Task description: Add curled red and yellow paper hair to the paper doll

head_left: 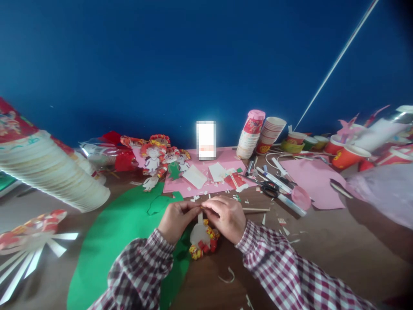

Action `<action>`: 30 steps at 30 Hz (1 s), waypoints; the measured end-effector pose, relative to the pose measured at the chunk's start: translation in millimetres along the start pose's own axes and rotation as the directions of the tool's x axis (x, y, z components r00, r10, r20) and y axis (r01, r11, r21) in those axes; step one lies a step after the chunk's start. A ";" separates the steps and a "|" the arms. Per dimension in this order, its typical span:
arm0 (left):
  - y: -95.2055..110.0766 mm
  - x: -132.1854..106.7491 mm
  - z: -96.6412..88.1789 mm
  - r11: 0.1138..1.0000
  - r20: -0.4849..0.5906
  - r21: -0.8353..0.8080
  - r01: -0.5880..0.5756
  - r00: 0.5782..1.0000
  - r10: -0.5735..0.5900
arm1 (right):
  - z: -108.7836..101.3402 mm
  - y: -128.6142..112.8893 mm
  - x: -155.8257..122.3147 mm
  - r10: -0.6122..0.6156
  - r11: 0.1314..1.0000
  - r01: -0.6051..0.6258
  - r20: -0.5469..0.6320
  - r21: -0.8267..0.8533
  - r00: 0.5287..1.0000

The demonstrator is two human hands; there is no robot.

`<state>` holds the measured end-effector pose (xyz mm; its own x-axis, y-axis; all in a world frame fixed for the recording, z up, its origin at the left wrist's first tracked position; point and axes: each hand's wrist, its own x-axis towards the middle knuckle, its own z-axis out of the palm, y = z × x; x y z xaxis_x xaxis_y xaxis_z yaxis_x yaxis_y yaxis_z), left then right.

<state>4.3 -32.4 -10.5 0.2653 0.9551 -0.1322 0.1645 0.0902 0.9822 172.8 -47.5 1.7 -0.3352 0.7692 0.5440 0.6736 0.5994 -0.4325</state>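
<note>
Close together at the middle of the table are my left hand (177, 220) and my right hand (228, 216), each with its fingers pinched. Between the fingertips is the end of a strip belonging to a cut paper cup (199, 236). The cup's round white base faces up below my hands, with red and yellow curled strips along its right and lower sides. A plain white strip runs from the base up to my fingers. Under my left forearm lies a large sheet of green paper (106, 245). A thin wooden stick (256, 209) lies just right of my right hand.
A tilted stack of paper cups (64, 168) stands at left, above another cut cup (30, 237) with splayed strips. Paper figures (155, 159) lie beyond the green sheet. Scissors (270, 188), markers (292, 204), pink paper (318, 181) and more cups (248, 137) lie ahead and right. Paper scraps are scattered about.
</note>
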 end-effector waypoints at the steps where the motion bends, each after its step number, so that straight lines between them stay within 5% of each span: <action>1: -0.2 0.2 0.0 1.000 0.003 -0.014 0.005 1.000 -0.005 | -0.4 0.3 0.2 0.000 1.000 0.000 0.011 0.002 1.000; 14: 0.4 -0.5 -1.2 0.992 0.009 -0.117 0.048 0.999 -0.047 | -1.8 4.3 0.9 -0.031 0.997 0.027 0.063 0.067 0.998; 30: 2.8 -1.2 0.7 0.992 0.053 -0.129 0.001 0.999 0.006 | -8.1 -0.8 4.1 -0.011 0.993 0.012 -0.013 0.119 1.000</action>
<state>5.0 -33.5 -7.7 0.3163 0.9393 -0.1329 0.0403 0.1266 0.9911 176.3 -46.6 10.2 -0.3339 0.7599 0.5577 0.5861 0.6308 -0.5086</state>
